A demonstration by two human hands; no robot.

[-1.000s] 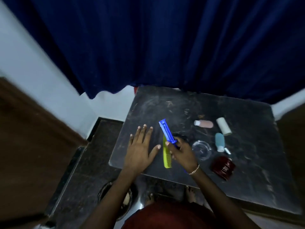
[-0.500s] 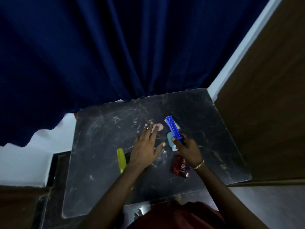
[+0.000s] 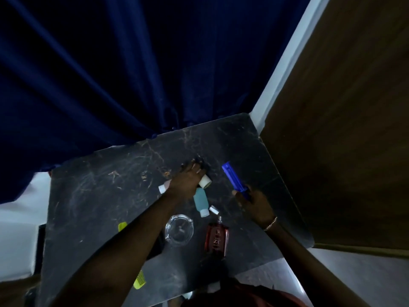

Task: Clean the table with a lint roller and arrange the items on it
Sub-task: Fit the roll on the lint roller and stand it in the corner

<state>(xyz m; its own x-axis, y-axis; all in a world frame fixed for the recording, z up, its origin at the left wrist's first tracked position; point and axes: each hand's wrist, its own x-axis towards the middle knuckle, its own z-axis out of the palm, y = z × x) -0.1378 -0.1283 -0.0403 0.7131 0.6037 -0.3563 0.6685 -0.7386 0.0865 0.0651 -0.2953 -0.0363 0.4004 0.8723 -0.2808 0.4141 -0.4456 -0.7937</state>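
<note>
On a dark marble table point(image 3: 88, 196) my right hand point(image 3: 254, 202) grips a blue lint roller handle point(image 3: 233, 180) that points away toward the far right corner. My left hand point(image 3: 187, 180) reaches across the table and lies with fingers stretched over a pink bottle point(image 3: 163, 188) and beside a white roll point(image 3: 204, 181). Just below it lie a teal bottle point(image 3: 200, 201) and a small white cap point(image 3: 213, 209). Nearer me sit a glass ashtray point(image 3: 179, 230) and a red perfume bottle point(image 3: 217, 239). A yellow-green comb point(image 3: 139, 282) is partly hidden under my left forearm.
A dark blue curtain point(image 3: 132, 74) hangs along the table's far edge. A brown wooden panel point(image 3: 343, 129) stands close against the right side. Small bits of debris point(image 3: 114, 173) lie on the left half of the table top.
My left hand has reached farther back, over the pink bottle and next to the white roll. My right hand has carried the blue handle to the right. The view has swung.
</note>
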